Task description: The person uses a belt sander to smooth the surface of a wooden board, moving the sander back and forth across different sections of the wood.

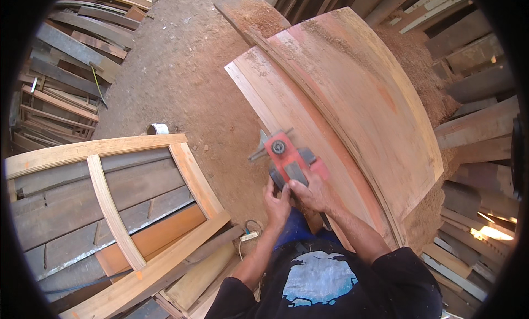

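Observation:
Both my hands are on a red and black electric hand planer (290,158), which is slightly blurred and tilted on its side, with a round black knob showing on top. My right hand (310,194) grips its near end. My left hand (277,204) closes on the dark part at its lower left, its thumb close to my right hand. Just right of the planer lies a reddish plank (325,153), part of the wide wooden panel work. Whether the planer touches the wood, I cannot tell.
A long narrow strip (317,98) crosses the wide panel (374,93), which carries shavings. To the left is a wooden frame (102,148) over stacked boards. A white power strip (249,237) with a cord lies near my left forearm. Planks (91,35) and sawdust (419,71) surround the area.

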`<state>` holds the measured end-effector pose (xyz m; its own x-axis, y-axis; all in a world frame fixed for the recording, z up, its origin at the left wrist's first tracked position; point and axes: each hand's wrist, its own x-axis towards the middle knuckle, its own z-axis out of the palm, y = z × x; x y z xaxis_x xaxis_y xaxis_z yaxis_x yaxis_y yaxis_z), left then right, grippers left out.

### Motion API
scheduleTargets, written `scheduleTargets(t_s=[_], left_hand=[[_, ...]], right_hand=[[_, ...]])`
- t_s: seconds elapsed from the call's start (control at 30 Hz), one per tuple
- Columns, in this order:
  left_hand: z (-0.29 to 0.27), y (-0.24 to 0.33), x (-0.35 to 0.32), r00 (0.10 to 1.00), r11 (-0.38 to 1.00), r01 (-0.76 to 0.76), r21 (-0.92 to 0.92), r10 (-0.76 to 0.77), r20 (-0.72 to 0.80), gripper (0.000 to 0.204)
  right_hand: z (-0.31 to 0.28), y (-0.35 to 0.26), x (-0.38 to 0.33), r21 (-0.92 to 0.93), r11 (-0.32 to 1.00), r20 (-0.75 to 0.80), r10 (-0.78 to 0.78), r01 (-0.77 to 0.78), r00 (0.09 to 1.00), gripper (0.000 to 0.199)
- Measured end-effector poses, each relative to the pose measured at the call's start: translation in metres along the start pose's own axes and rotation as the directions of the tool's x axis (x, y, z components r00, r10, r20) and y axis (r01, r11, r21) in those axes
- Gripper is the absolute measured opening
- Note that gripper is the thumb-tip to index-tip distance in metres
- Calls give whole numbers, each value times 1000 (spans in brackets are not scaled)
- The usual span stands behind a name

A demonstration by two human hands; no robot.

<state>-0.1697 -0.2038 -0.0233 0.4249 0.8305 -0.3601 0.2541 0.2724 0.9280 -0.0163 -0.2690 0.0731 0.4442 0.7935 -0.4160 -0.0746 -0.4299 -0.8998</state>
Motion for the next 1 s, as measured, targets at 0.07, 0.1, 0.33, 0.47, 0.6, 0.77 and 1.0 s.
scheduleTargets(t_s=[0.07,0.1,0.33,0.47,0.6,0.77,1.0], left_hand=[[0,27,45,999,999,-33,-8,33,3,56],[3,42,68,998,997,-64,-47,65,19,54],[-29,108,220,985,979,-170,-111,172,15,37],[-32,104,237,982,981,-190,47,190,-10,34],[-11,80,166,979,974,-202,101,205,-17,31],[-8,22,32,993,953,-116,279,120,2,48],[8,-47,-114,994,950,-100,295,81,76,69]], right_hand=[[4,-16,43,35,999,4,4,-4,1000,65],[9,-8,71,-46,995,-74,-92,89,993,67],[27,-90,218,-102,976,-31,-198,193,980,72],[24,-105,216,-78,981,-51,-179,175,982,70],[11,-73,156,-78,996,-23,-54,52,998,66],[6,-5,28,-127,990,-21,-64,60,998,64],[-14,53,-116,-11,995,21,102,-101,995,64]])
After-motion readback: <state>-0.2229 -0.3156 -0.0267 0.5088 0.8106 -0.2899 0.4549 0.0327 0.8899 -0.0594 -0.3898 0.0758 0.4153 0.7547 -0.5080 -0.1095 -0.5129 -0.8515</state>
